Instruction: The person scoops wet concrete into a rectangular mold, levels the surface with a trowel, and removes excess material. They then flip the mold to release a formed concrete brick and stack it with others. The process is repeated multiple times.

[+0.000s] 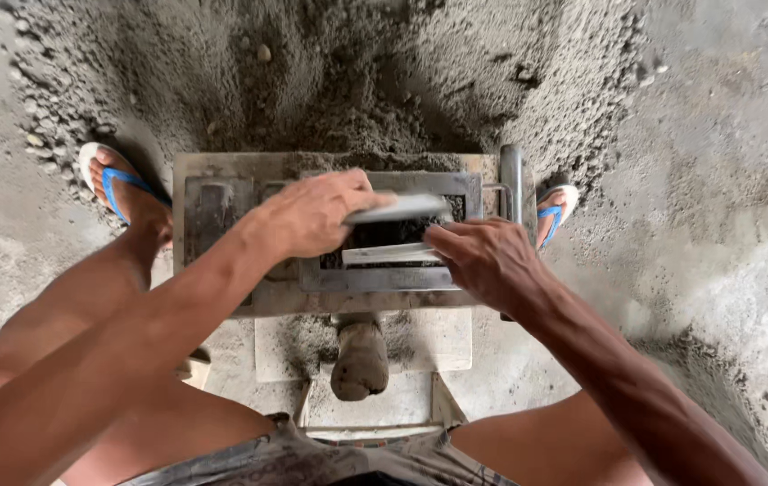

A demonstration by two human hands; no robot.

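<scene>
A grey metal block mould press (222,193) stands on the floor between my legs, with a rectangular cavity (393,236) holding dark mix. My left hand (312,214) grips a flat grey metal plate (399,208) and holds it over the cavity. A second pale flat plate (384,255) lies at the cavity's near edge, and my right hand (485,259) holds its right end. Both hands sit over the mould's top.
A large heap of grey sand-cement mix (339,72) lies just beyond the press. My feet in blue-strapped sandals (114,180) (553,214) flank the press. A mud-caked handle (360,358) sticks out below the mould. An upright metal lever (511,180) stands at its right side.
</scene>
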